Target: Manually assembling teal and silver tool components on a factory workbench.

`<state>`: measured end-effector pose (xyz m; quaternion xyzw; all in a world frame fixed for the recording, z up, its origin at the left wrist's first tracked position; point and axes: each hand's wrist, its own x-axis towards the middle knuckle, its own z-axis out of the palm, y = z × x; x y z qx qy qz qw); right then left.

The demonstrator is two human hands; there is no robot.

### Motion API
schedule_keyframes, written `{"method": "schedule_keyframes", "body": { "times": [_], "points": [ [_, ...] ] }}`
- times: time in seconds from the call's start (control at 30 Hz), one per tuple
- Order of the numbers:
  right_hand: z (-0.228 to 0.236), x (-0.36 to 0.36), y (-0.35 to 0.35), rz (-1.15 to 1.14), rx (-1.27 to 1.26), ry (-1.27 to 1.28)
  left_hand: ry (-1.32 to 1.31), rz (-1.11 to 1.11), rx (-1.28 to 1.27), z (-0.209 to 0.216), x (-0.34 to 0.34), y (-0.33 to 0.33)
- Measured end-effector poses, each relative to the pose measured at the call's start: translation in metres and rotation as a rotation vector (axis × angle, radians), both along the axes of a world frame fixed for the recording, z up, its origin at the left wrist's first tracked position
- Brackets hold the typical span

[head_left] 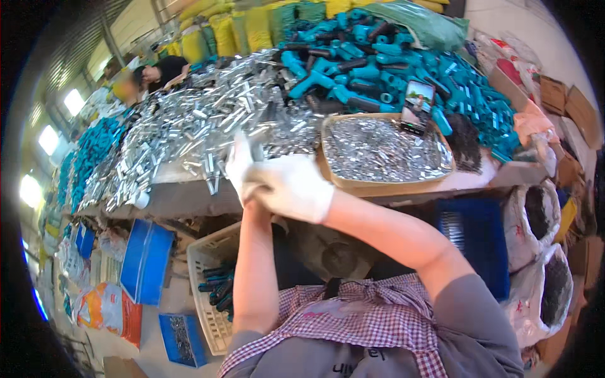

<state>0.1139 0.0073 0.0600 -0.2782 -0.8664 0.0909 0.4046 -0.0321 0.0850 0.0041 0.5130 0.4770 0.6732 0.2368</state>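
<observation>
Both my hands wear white gloves and meet above the front edge of the table. My left hand [238, 165] points upward, its fingers stretched out and blurred, with nothing visible in it. My right hand [295, 188] reaches across from the right, its fingers closed at the left wrist on the cuff of the left glove. Just beyond them lies a wide heap of shiny metal pieces [208, 120]. To the right of my hands stands a shallow tan tub [372, 184] full of small metal parts [384, 148].
Teal tool housings [372, 63] are piled behind the tub, where a phone [419, 96] stands. Below the table are a cream crate [198, 271] holding teal-and-black pieces, blue bins [146, 261] and white sacks [520, 296]. Another person [167, 70] is at the far left.
</observation>
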Motion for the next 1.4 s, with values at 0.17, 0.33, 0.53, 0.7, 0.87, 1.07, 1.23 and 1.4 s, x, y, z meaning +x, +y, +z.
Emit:
{"method": "schedule_keyframes", "body": {
  "times": [0.17, 0.33, 0.53, 0.7, 0.87, 1.07, 1.23, 1.4],
  "points": [
    [-0.036, -0.010, -0.029, 0.095, 0.032, 0.118, -0.347, -0.319, -0.073, 0.046, 0.039, -0.038],
    [-0.050, 0.029, -0.020, -0.111, -0.113, 0.115, -0.899, -0.630, 0.109, 0.042, 0.034, -0.055],
    [-0.056, 0.012, -0.035, -0.160, -0.323, -0.224, -1.226, -0.484, 0.288, 0.035, 0.036, -0.060],
    [-0.041, 0.054, -0.061, 0.196, -0.097, -0.075, -1.384, -0.704, 0.282, 0.008, 0.002, -0.062],
    [0.072, 0.096, -0.113, 0.226, 0.142, -0.126, -0.774, -0.359, 0.039, 0.001, -0.035, -0.092],
    [0.094, 0.087, -0.093, 0.357, 0.365, 0.309, 0.064, 0.008, -0.225, -0.009, -0.043, -0.090],
    [0.091, 0.068, -0.081, 0.471, 0.134, 0.356, 0.383, 0.039, -0.211, -0.007, -0.052, -0.041],
    [0.091, 0.041, -0.072, 0.539, -0.291, 0.052, 0.784, 0.224, -0.171, -0.009, -0.137, 0.003]
  ]
}}
